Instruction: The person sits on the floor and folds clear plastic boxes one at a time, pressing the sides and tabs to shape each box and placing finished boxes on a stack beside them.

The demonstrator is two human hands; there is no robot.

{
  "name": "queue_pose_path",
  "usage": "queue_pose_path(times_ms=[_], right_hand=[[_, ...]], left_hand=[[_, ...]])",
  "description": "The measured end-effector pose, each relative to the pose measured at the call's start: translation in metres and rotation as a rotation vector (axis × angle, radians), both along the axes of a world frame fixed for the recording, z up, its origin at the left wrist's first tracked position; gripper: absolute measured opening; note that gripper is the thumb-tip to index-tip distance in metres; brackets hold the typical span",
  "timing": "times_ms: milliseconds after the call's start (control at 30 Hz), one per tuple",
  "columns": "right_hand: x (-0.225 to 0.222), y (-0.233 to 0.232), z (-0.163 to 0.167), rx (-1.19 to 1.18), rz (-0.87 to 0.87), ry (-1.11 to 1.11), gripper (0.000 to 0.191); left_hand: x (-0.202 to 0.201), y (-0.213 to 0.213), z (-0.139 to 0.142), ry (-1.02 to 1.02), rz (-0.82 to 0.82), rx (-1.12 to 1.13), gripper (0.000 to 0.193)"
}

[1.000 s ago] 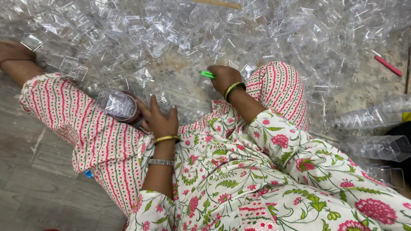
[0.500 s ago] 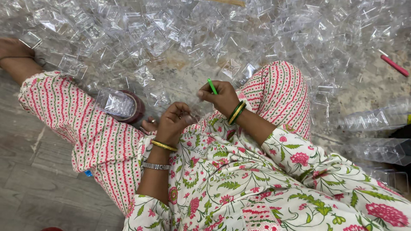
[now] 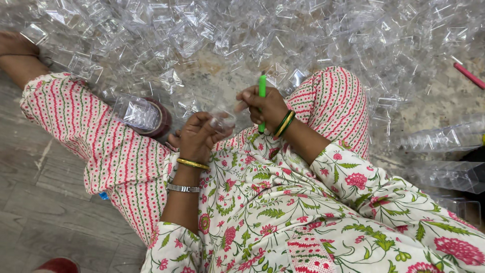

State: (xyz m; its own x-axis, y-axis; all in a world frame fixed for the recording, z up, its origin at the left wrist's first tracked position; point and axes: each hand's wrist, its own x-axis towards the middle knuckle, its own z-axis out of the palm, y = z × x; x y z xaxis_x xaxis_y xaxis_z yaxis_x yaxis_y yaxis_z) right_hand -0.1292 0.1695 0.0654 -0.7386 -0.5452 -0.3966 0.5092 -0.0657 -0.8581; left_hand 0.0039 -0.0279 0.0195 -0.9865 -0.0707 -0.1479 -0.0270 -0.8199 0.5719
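Note:
I sit on the floor with my legs in pink striped trousers. My left hand (image 3: 199,139) is raised over my lap and pinches a small clear plastic piece (image 3: 224,120). My right hand (image 3: 265,106) sits just beside it, gripping a green pen-like tool (image 3: 262,91) that points upward. The two hands almost touch above my floral tunic. A stack of clear plastic cups (image 3: 136,112) rests against my left knee, on a dark round object (image 3: 160,121).
A large heap of clear plastic pieces (image 3: 242,35) covers the floor ahead. More clear plastic stacks (image 3: 444,139) lie at the right. A pink stick (image 3: 469,76) lies at the far right. My bare foot (image 3: 17,45) shows at the upper left.
My left hand rose from my knee and closed on a clear piece. My right hand drew back from the pile with the green tool and came in beside the left.

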Motion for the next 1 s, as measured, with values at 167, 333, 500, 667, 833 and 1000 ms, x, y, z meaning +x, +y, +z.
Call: queue_pose_path(times_ms=[167,333,500,667,833,1000], right_hand=[[-0.003,0.001,-0.008,0.113,0.014,0.206,0.032],[0.016,-0.007,-0.016,-0.018,0.256,0.607,0.058],[0.022,-0.013,-0.02,0.049,0.21,0.506,0.054],[0.017,-0.012,-0.017,0.19,0.156,0.517,0.038],[0.008,-0.011,-0.004,0.11,0.008,0.287,0.023],[-0.002,-0.01,-0.009,0.195,0.064,0.501,0.019]], left_hand=[[0.001,-0.004,-0.001,0.009,0.054,0.043,0.014],[0.0,-0.003,-0.007,0.001,0.039,0.093,0.018],[-0.001,-0.002,-0.01,-0.013,0.021,0.142,0.021],[0.001,-0.001,-0.008,0.041,-0.088,0.105,0.022],[-0.002,-0.002,-0.009,0.012,-0.039,0.059,0.018],[-0.005,0.003,-0.016,-0.007,-0.033,-0.151,0.014]])
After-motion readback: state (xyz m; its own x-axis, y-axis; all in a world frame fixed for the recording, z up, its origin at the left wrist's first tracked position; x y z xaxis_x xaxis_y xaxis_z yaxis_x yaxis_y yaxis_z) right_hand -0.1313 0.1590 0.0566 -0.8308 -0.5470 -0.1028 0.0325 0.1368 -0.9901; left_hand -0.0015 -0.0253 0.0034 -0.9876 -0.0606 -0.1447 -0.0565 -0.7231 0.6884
